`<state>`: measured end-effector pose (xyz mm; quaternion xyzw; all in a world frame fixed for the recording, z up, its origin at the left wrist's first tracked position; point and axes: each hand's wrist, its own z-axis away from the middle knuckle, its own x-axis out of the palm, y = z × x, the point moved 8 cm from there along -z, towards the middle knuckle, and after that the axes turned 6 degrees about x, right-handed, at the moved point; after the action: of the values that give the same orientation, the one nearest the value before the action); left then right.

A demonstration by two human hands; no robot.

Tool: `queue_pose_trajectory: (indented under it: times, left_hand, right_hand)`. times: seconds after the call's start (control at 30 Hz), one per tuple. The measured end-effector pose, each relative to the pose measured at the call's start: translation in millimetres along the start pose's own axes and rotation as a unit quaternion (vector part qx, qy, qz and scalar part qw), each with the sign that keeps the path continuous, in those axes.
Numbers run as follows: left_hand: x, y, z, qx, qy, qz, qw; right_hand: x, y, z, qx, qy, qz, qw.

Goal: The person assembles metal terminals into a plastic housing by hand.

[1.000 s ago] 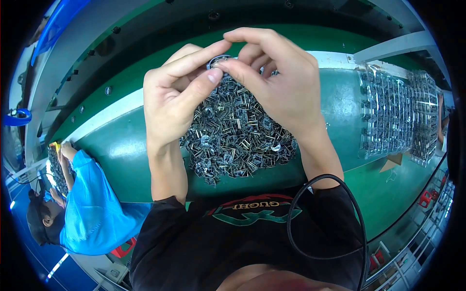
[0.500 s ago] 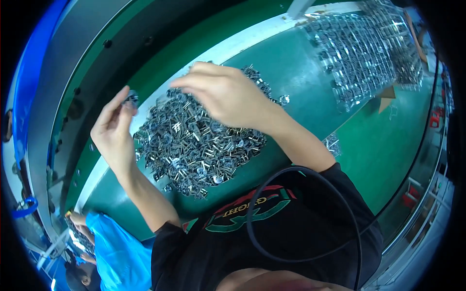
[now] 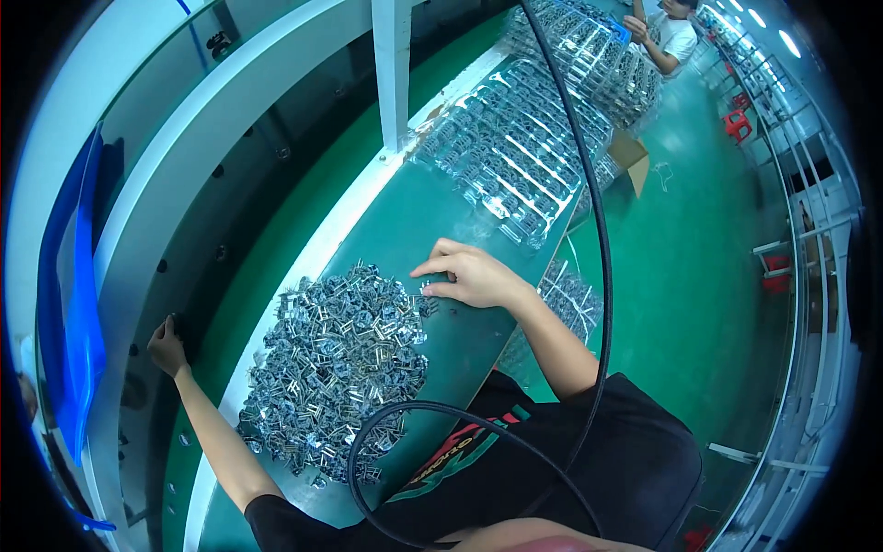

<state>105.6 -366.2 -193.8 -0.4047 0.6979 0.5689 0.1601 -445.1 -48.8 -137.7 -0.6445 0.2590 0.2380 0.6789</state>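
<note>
A heap of small silver and dark metal parts with pins (image 3: 340, 368) lies on the green tabletop (image 3: 368, 241). At the heap's right edge is my right hand (image 3: 471, 276), thumb and forefinger apart, a few loose parts (image 3: 430, 302) just under the thumb tip. My left hand (image 3: 166, 350) reaches out to the left, beyond the white rail, over the sunken strip beside the machine wall. Its fingers are pinched together and point upward; whatever is between the tips is too small to make out.
Clear plastic trays filled with parts (image 3: 520, 138) are stacked at the table's far end. A white post (image 3: 391, 83) rises from the rail (image 3: 317, 262). A black cable (image 3: 593, 184) hangs across the view. Another person (image 3: 676, 37) is at the far end.
My left hand has moved away from the heap, out to the left over the sunken strip. My right hand has gone from above the heap to its right edge. The whole view has turned.
</note>
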Motion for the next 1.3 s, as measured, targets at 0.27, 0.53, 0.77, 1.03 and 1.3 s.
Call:
queue_pose_trajectory:
  times: [0.27,0.53,0.77,1.03,1.3]
  left_hand:
    - [-96.9,26.0,86.1,0.123,0.039,-0.47,0.873]
    - [-107.1,-23.3,138.1,0.085,-0.057,-0.296,0.95]
    - [-118.9,26.3,143.3,0.015,0.032,0.166,0.986]
    - [-105.6,254.1,179.2,0.16,-0.011,0.357,0.92]
    - [-76.2,259.8,199.2,-0.037,-0.201,0.691,0.694]
  right_hand:
    - [1.2,8.8,-2.9,-0.033,0.085,0.022,0.996]
    - [-15.9,-4.3,-11.4,-0.047,0.137,-0.121,0.982]
    - [-12.1,-111.9,-58.0,-0.188,0.139,-0.136,0.963]
    - [11.0,-233.2,-88.9,-0.329,0.045,-0.259,0.907]
    - [25.3,-260.1,-90.2,-0.369,0.076,-0.269,0.886]
